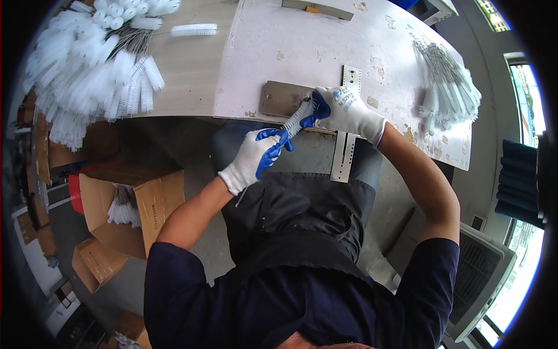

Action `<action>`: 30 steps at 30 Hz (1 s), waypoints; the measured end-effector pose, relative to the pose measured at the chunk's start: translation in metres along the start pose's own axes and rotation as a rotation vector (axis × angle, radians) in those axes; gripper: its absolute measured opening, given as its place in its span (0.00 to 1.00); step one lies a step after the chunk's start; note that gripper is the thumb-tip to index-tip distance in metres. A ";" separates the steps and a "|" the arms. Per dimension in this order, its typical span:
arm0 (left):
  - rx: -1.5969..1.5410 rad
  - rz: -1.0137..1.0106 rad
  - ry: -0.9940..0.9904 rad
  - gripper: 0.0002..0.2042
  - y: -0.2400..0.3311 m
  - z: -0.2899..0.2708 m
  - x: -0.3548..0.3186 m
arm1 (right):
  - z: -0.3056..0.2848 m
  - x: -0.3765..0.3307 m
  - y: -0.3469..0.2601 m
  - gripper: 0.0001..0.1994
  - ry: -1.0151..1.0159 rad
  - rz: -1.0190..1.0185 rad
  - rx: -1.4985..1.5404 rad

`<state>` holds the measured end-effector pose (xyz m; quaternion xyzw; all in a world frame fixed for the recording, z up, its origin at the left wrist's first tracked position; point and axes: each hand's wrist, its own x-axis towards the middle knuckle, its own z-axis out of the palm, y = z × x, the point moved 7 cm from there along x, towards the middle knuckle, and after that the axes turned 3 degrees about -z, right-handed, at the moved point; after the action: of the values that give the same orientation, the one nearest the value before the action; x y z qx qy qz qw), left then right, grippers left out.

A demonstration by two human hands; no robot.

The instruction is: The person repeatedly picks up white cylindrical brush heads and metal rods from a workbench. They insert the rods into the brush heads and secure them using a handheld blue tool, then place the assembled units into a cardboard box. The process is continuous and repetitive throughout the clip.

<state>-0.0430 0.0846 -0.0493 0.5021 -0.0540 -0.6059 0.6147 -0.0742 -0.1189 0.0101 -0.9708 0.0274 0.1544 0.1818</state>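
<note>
Both my hands wear white gloves with blue-coated palms and fingers. Between them a white bristle brush (298, 118) is held at a slant over the table's front edge. My left hand (256, 156) is closed round its lower end, and a thin wire stem shows below that hand. My right hand (334, 109) grips the upper end, fingers curled against the bristles. Just behind the brush lies a flat metal block (283, 98) on the table. A perforated metal strip (343, 157) runs under my right wrist and sticks out past the table edge.
A large heap of white brushes (87, 70) covers the table's left end; a single brush (194, 29) lies beside it. Another bundle of brushes (444, 87) rests at the right. A metal bar (318, 9) is at the back. An open cardboard box (160, 203) with brushes stands lower left.
</note>
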 end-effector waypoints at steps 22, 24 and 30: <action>-0.238 0.604 0.647 0.14 0.028 0.004 -0.010 | 0.020 -0.002 -0.013 0.20 0.288 0.096 -0.183; -0.289 0.701 0.695 0.14 0.051 0.001 0.011 | 0.018 -0.001 -0.015 0.19 0.319 0.103 -0.169; -0.305 0.575 0.689 0.11 0.100 -0.003 0.082 | 0.013 0.002 -0.006 0.12 0.303 -0.141 -0.215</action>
<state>0.0495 -0.0031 -0.0268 0.5426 0.1057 -0.2102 0.8063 -0.0757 -0.1087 0.0000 -0.9962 -0.0302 -0.0045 0.0811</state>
